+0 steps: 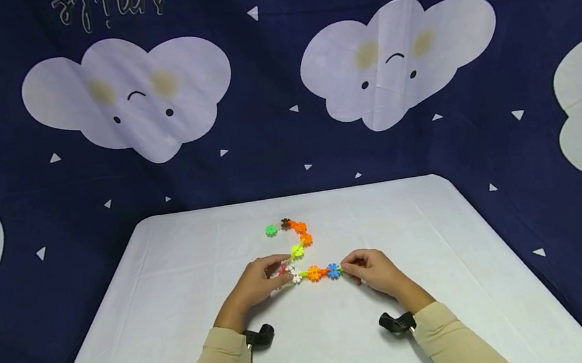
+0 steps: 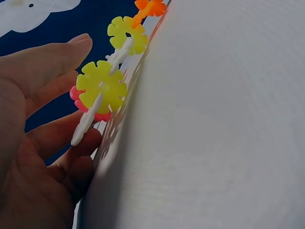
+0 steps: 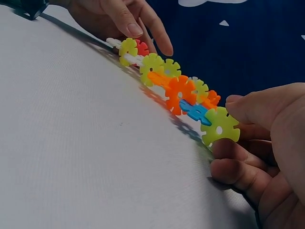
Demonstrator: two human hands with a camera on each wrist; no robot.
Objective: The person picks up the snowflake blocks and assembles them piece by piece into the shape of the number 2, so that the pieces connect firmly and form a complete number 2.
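A chain of slotted plastic snowflake discs bends across the white table, its near row running between both hands. My left hand (image 1: pixel 258 282) is around the row's left end, by a white disc (image 1: pixel 295 274) and a red disc (image 2: pixel 102 116). In the left wrist view its thumb stands apart from the yellow disc (image 2: pixel 102 86), with the other fingers bent close behind. My right hand (image 1: pixel 376 270) pinches the yellow-green disc (image 3: pixel 219 125) at the right end between thumb and fingers. Next to that disc come a blue disc (image 1: pixel 334 271) and an orange disc (image 1: pixel 314 273).
Beyond the hands, the chain curves away through a yellow disc (image 1: pixel 297 251), orange discs (image 1: pixel 300 228) and a dark brown disc (image 1: pixel 285 223) to a green disc (image 1: pixel 271 230). The white table (image 1: pixel 387 217) ends at a dark blue cloth (image 1: pixel 277 165) printed with clouds.
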